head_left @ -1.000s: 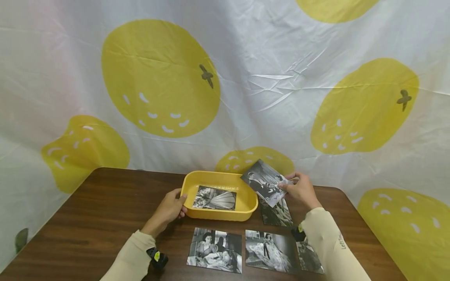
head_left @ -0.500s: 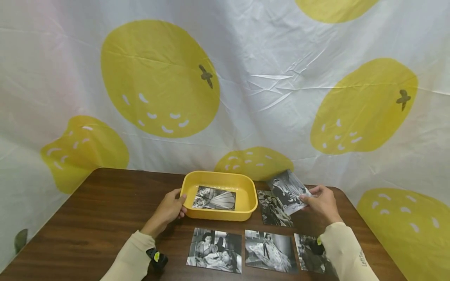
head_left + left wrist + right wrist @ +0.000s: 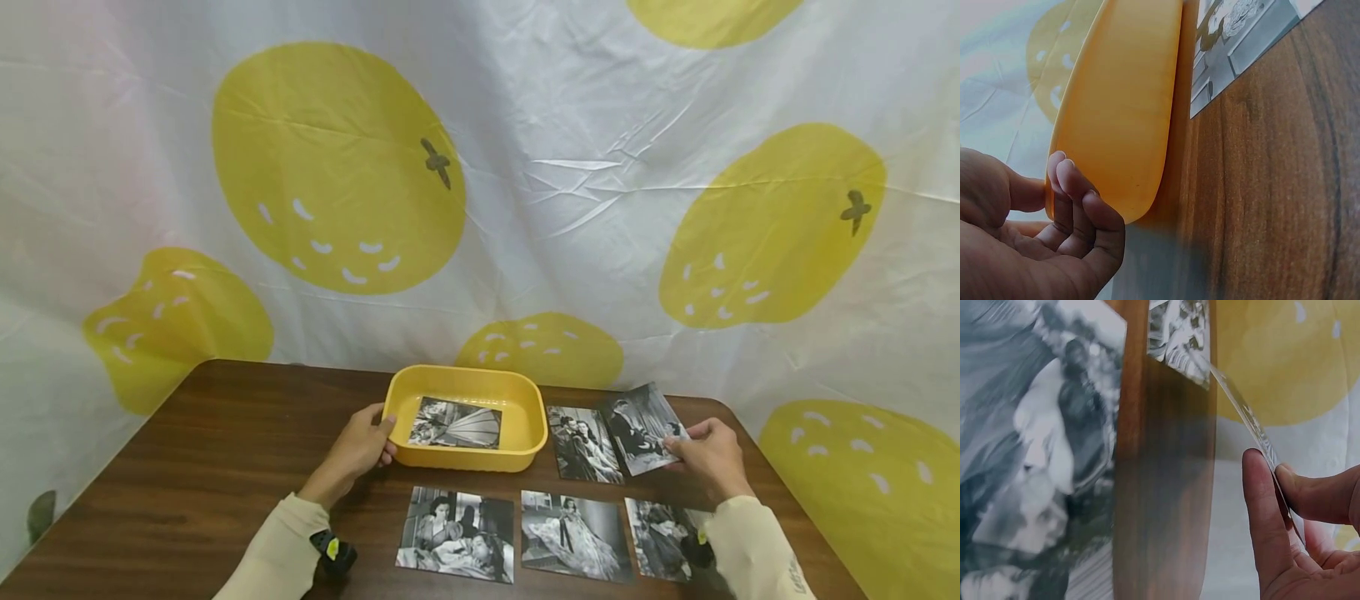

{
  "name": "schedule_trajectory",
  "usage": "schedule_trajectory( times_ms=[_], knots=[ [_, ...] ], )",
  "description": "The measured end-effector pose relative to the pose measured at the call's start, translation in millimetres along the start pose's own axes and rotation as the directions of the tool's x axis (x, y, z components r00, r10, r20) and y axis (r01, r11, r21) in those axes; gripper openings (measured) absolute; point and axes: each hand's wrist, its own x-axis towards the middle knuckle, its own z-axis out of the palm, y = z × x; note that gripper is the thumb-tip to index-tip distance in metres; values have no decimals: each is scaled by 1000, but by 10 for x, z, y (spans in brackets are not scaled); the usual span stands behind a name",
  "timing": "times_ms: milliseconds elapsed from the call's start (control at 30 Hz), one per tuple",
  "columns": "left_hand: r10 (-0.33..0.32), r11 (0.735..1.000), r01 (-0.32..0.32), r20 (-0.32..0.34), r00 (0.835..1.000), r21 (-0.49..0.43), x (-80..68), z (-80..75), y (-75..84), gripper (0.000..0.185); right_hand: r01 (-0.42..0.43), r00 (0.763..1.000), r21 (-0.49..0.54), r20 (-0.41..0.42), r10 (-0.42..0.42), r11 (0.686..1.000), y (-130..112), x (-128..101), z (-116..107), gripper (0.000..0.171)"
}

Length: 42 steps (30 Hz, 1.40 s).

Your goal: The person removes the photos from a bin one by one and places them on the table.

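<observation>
1. Right now the right hand (image 3: 711,457) is pinching a black-and-white photo (image 3: 642,428) by its near right corner, thumb and forefinger (image 3: 1263,506) closing flat on either face, the other fingers loose.
2. That photo is hanging just above the wooden table (image 3: 187,475), angling away from the grip toward a second photo (image 3: 583,443) lying just to its left.
3. It is looking thin, light and bendy; the sheet is bowing a little in the wrist view, so I'd judge an edge or corner pinch safest, keeping fingers off the glossy face.
4. Further left, the left hand (image 3: 363,443) is gripping the yellow tray (image 3: 471,458) at its left rim, thumb over the lip.
5. Inside the tray one print (image 3: 457,423) is lying flat.
6. Nearer than the grip, three more photos (image 3: 576,546) are lying in a row.
</observation>
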Motion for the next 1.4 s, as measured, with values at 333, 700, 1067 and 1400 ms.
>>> schedule_trajectory(
  times_ms=[333,700,1067,1400],
  knots=[
    [27,1000,-27,1,1000,-13,3,-2,-20,46,-13,1000,-142,-17,11,990,92,-37,-67,36],
    [22,1000,-22,7,1000,-18,-7,-9,-16,47,34,999,-421,22,-27,906,149,-29,-142,39],
    [12,1000,-12,6,1000,-13,5,1,-23,48,64,996,-579,85,-18,813,297,57,-141,48],
    [16,1000,-16,3,1000,-16,16,7,-28,47,57,994,-601,111,12,797,285,71,-147,44]
  ],
)
